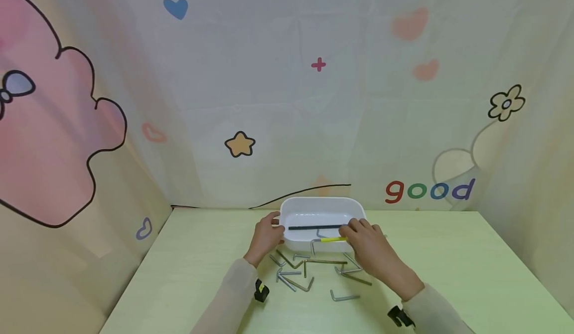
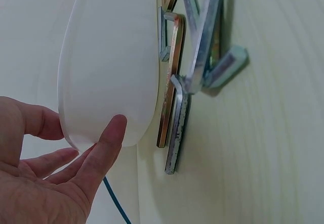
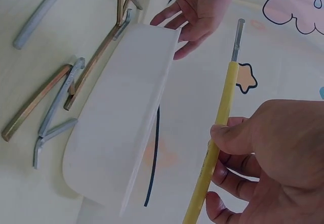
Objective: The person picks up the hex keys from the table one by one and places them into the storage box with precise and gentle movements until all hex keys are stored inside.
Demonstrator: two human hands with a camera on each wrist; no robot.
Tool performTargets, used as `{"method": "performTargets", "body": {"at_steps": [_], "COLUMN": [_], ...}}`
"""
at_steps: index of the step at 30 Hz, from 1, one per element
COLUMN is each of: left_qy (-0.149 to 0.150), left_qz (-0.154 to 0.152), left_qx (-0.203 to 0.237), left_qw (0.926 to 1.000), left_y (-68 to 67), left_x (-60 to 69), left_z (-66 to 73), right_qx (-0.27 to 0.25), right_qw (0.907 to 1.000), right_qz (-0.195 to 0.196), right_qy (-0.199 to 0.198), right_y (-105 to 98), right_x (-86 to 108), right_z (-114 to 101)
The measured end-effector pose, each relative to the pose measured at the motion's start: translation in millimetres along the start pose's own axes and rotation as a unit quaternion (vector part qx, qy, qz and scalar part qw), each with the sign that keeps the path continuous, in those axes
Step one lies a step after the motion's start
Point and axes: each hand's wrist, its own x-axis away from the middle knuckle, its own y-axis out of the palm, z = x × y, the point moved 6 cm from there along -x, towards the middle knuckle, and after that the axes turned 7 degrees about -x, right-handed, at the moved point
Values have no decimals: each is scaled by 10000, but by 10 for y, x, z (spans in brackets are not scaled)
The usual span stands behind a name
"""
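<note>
A white tray stands at the back of the table. At its left end, my left hand holds it, with the thumb on one wall and fingers at the rim. My right hand pinches an L-shaped hex key with a yellow sleeve between thumb and fingers, above the tray's near right edge. Its bare silver end sticks out past the sleeve. Inside the tray lie a long black rod and a small silver hex key, partly hidden.
Several silver and brass-coloured hex keys lie loose in front of the tray, among them a long brass one and a silver one nearest me. A patterned curtain rises right behind the tray and encloses the table.
</note>
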Motion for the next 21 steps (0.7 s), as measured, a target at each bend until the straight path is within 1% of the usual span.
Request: {"method": "performTargets", "body": {"at_steps": [5,12,21], "left_qy": [-12,-18,-27], "left_qz": [-18,-41,-19], "left_qx": [14,35,-39], "left_qw": [10000,10000,10000], "left_y": [3,6,-2], "left_x": [3,-1,11], "left_z": [-1,-10,9], "right_qx": [-1,6,68], "right_qw": [10000,9996,9995], "right_qz": [-71,-232,-260], "right_qy": [22,168,144], "right_y": [-5,17,57], "right_x": [-68,-202,-367], "right_z": [-15,14,51]}}
